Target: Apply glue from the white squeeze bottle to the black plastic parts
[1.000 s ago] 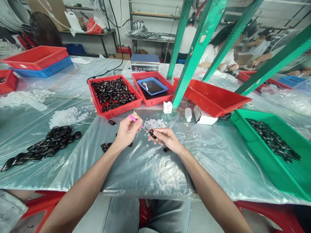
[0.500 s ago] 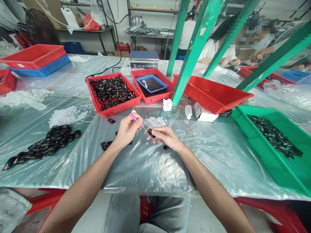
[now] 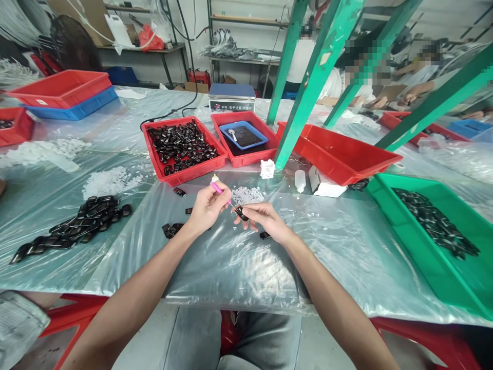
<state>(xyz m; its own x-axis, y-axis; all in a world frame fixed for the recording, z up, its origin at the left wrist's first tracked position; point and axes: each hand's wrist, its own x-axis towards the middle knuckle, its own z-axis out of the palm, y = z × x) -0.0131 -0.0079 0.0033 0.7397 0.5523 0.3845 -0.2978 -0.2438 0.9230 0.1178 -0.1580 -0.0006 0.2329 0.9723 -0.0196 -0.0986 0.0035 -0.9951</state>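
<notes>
My left hand (image 3: 208,208) is closed around a thin pink-handled tool (image 3: 217,188) with a fine metal shaft; the tool's exact kind is not clear. Its tip meets a small glossy black plastic piece (image 3: 241,213), pinched between the thumb and fingers of my right hand (image 3: 265,218). Just behind my hands lies a pile of small white translucent bits (image 3: 247,195). Loose black pieces (image 3: 171,230) rest left of my left forearm, and another black piece (image 3: 265,235) is partly hidden by my right wrist.
A red tray (image 3: 185,174) full of black pieces stands behind my left hand, beside a red tray (image 3: 246,160) holding a blue tray (image 3: 260,134). A green tray (image 3: 419,246) is at right. Green posts (image 3: 308,97) rise from the table. Co-workers sit across, upper right.
The whole view has shifted slightly to the right. My hands keep the same grip, with the tool's tip still at the black piece.
</notes>
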